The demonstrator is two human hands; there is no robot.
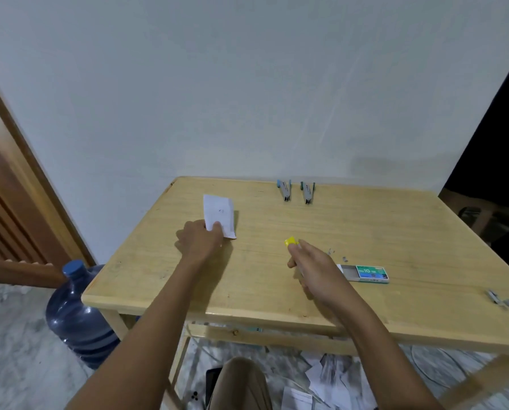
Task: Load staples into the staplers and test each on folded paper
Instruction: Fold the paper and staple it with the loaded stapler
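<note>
My left hand (pixel 198 238) pinches the near edge of a folded white paper (pixel 219 214) lying on the wooden table (pixel 365 232). My right hand (pixel 315 270) grips a yellow stapler (pixel 291 241), of which only the yellow tip shows beyond my fingers. Two grey staplers with blue ends (pixel 284 190) (pixel 307 192) lie side by side near the table's far edge. An open green staple box (pixel 365 273) lies just right of my right hand, with loose staples (pixel 337 254) scattered beside it.
More staple strips (pixel 501 300) lie near the table's right front corner. A blue water jug (pixel 76 315) stands on the floor left of the table. Torn paper scraps (pixel 330 380) litter the floor beneath. A wooden door frame (pixel 25 173) is at left.
</note>
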